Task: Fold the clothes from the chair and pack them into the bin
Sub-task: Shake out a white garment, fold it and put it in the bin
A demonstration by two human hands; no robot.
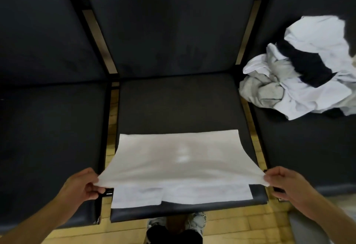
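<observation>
While both hands work the near edge, a white garment [179, 159] lies spread across the middle seat [177, 105] of a row of dark padded chairs. The left hand [84, 185] pinches the garment's near-left corner between thumb and fingers, lifted just off the seat's left edge. Over on the other side, the right hand [283, 183] pinches the near-right corner in the same way, and the cloth is pulled taut between the two, its side edges curving inward toward the far edge. That far edge lies flat and straight on the seat cushion. Under the stretched layer, a lower layer of the same white cloth shows at the front of the seat, flat against the cushion, with a small notch in its near edge. What kind of garment it is cannot be told from this fold.

Off to the right, on the neighbouring seat [300, 143], sits a loose heap of clothes [300, 82], well apart from the hands: white pieces, a grey one crumpled at the left of the heap, and a black one lying across the middle. The seat on the left [50, 132] is dark like the others, and tall dark backrests [173, 22] rise behind all three.

Down below, yellowish wooden flooring [237, 222] shows between and in front of the seats, and the person's legs in patterned trousers [196, 220] are visible right at the front edge of the middle seat.
</observation>
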